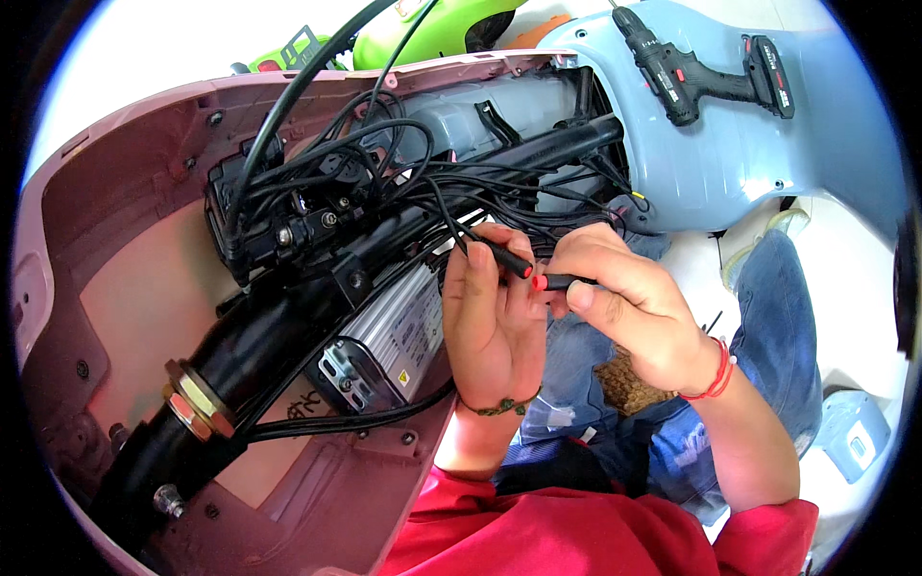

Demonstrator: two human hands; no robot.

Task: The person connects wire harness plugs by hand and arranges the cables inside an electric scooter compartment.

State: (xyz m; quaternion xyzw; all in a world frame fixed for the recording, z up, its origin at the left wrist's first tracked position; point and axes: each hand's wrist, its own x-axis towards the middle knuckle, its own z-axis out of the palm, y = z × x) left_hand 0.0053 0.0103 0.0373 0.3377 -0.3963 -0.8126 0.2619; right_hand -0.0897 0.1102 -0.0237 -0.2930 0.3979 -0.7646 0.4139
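My left hand [485, 326] grips a black cable connector [507, 257] with a red tip, between thumb and fingers. My right hand [634, 312] pinches a second black connector [567, 282], also red-tipped, just right of the first. The two tips point at each other and sit slightly apart. Black cables [451, 206] bundle above my hands inside a pink plastic body shell [86, 221]. Beside my left hand lies a silver finned metal box [384, 341] under a thick black tube [240, 355].
A black cordless drill [672, 72] rests on a light-blue panel [691, 168] at upper right. Bright green plastic parts [403, 34] lie behind the shell. My jeans-clad legs [778, 326] are below. A small light-blue piece [850, 437] lies on the white floor [855, 278].
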